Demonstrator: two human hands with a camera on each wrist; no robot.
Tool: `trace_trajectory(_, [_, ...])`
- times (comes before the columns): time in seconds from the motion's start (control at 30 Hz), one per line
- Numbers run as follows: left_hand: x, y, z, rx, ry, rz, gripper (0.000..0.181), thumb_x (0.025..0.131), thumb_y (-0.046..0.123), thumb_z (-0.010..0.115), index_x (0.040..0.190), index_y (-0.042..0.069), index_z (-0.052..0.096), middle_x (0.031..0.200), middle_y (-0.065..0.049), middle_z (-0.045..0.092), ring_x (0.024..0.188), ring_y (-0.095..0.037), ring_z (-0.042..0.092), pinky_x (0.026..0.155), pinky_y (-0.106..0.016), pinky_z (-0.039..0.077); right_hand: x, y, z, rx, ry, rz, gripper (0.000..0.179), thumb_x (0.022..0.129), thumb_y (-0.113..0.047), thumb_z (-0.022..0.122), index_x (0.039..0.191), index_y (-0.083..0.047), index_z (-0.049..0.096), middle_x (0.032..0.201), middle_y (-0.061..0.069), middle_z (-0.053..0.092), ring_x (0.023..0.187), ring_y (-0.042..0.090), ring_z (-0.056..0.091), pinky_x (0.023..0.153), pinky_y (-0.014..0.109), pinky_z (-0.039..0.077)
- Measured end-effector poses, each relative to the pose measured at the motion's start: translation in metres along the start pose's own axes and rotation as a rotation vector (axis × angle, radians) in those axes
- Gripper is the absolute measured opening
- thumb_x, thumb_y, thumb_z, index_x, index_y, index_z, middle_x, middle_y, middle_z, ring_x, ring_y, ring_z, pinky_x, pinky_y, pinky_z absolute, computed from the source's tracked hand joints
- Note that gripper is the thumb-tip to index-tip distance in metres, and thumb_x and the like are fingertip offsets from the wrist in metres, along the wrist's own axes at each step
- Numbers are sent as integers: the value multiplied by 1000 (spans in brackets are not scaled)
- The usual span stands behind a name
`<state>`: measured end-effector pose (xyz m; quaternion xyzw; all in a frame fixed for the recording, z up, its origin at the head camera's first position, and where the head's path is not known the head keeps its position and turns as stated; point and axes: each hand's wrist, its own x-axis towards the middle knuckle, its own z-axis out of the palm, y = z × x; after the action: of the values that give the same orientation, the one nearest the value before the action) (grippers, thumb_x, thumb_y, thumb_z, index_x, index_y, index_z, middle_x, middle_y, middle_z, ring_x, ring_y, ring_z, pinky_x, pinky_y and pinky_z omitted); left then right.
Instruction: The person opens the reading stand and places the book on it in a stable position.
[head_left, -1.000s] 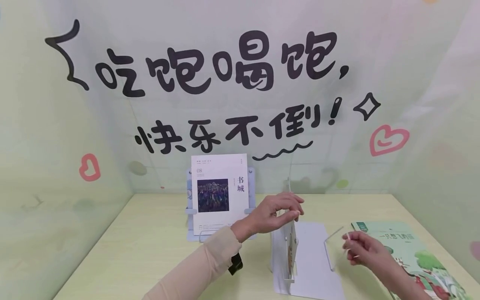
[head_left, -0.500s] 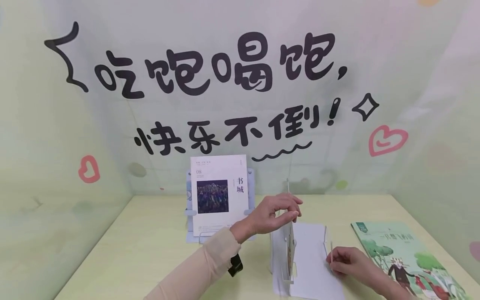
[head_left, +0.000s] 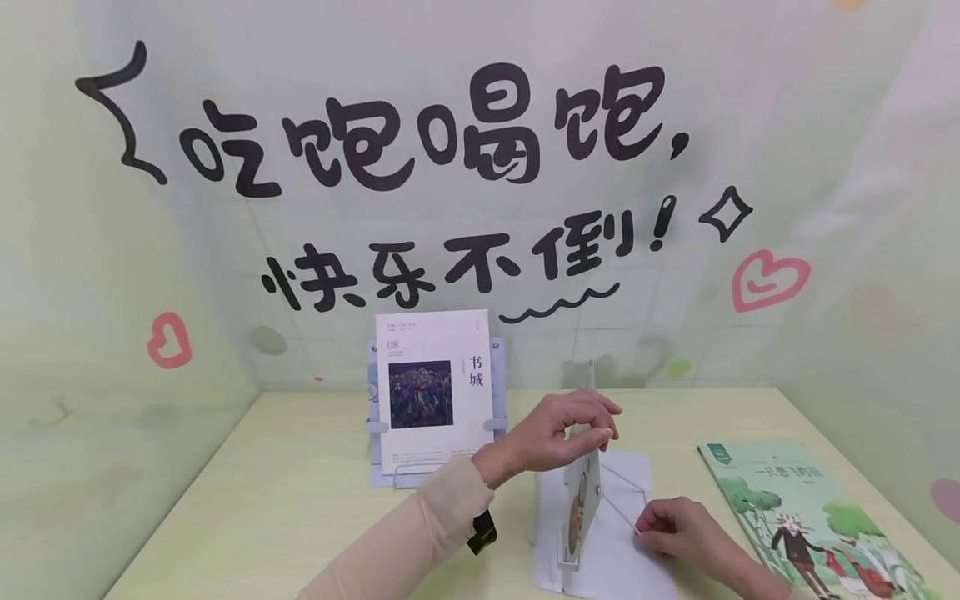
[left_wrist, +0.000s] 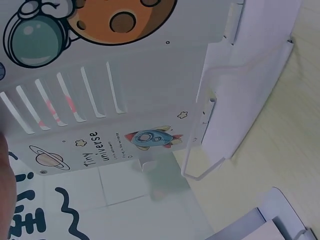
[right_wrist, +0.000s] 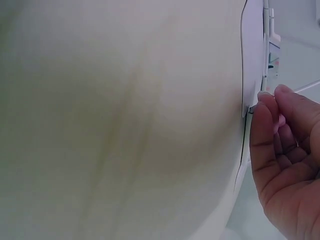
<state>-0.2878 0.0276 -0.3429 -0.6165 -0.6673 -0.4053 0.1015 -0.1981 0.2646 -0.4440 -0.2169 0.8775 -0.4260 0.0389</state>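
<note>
A white metal book stand stands side-on in the head view, its panel [head_left: 583, 512] raised over a flat base [head_left: 626, 571]. My left hand [head_left: 562, 429] grips the panel near its upper edge. Behind the panel, my right hand [head_left: 686, 533] pinches the end of a thin wire leg [head_left: 621, 510], low over the base. In the left wrist view the panel's printed face [left_wrist: 160, 90] shows a rocket, planets and slots, with a wire page holder [left_wrist: 187, 162] at its lower edge. In the right wrist view the thumb and index fingertips of my right hand [right_wrist: 287, 150] meet.
A pale blue book stand [head_left: 373, 450] at the back left bears a white magazine [head_left: 472, 433]. A green picture book [head_left: 817, 508] lies flat on the table [head_left: 300, 500] at the right. Fabric walls with lettering enclose the table.
My right hand has moved left from beside the green book, bringing the wire leg over the base toward the panel. The panel's top has tilted right, my left hand moving slightly with it.
</note>
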Motion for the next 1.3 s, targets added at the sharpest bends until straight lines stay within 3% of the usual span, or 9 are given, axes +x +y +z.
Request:
trace_trajectory(0.37, [5,5,5,8,-30,-31,17,92,7,52,78,9,63,97,-5,69,116,-15,56,100,-19,41,-1,-1,0,1,-80,82,5,85,-14,67,82,-9,65,70,-11,58,61,-4,48,54,18,44])
trace_trajectory(0.63, [6,4,9,-47,-52,-56,20,93,9,50,78,8,63,96,-6,68,117,-13,55,99,-20,42,-2,-3,3,-5,-92,31,5,85,-12,67,81,-9,65,71,-12,58,63,-5,47,55,17,43])
trace_trajectory(0.93, [10,5,12,-60,-59,-40,18,92,8,50,79,7,63,96,-7,69,117,-14,55,100,-23,42,-2,-4,5,-49,-52,-25,9,84,-14,68,78,-9,65,71,-14,60,64,-8,47,56,18,44])
trace_trajectory(1.13, [12,4,14,-68,-61,-38,18,92,7,51,78,7,63,96,-7,69,117,-13,55,100,-21,42,-4,-3,5,-20,-73,41,10,85,-16,67,78,-9,65,69,-13,59,62,-7,47,57,17,44])
trace_trajectory(1.3, [14,6,18,-40,-90,9,18,91,6,53,76,8,62,93,-4,68,115,-10,57,100,-18,40,-4,-6,7,23,-98,80,9,86,-15,67,81,-8,66,72,-9,62,64,-5,48,60,16,45])
